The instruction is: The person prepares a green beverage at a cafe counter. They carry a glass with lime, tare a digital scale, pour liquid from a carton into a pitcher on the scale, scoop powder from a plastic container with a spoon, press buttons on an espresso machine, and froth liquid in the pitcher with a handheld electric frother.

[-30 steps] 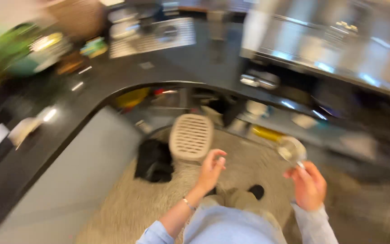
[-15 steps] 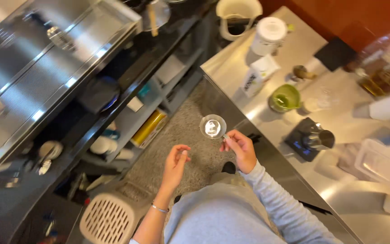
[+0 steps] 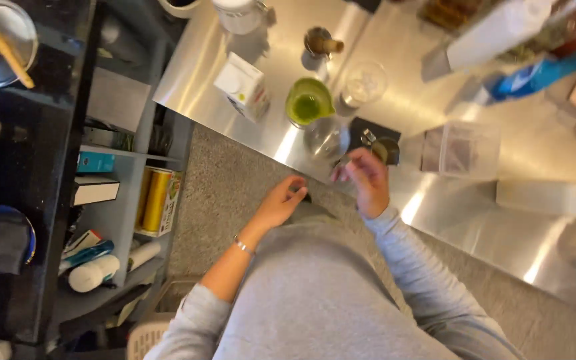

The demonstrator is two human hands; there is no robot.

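Stainless steel makes up the long shiny worktop (image 3: pixel 475 213), which runs from beyond the fingertips of both hands off to the right edge, where it is cut off. Left of the left hand stands a dark open shelving unit (image 3: pixel 48 200) holding boxes, tubes and a yellow packet; its lower part is lost in shadow and its contents are hard to make out.

Beyond the right fingers, a blurred clear plastic box (image 3: pixel 460 148) lies up and to their right, and a white carton with green print (image 3: pixel 243 87) stands further off to their upper left. Between the two, just past the fingertips, sit a small green cup of green liquid (image 3: pixel 307 103), a clear round glass (image 3: pixel 364 83) and a small black tray (image 3: pixel 376 137) carrying a metal piece that is too blurred to identify.

The right hand (image 3: pixel 365 180) is raised at the worktop's edge, its fingers (image 3: pixel 345 167) pinched together on a clear glass vessel (image 3: pixel 326 137) that stands just above them; motion blur hides exactly how the grip sits. The left hand (image 3: pixel 281 201) hangs below and to the left over the speckled grey floor (image 3: pixel 218 193), fingers loosely curled and half open, holding nothing, with a thin bracelet at the wrist.
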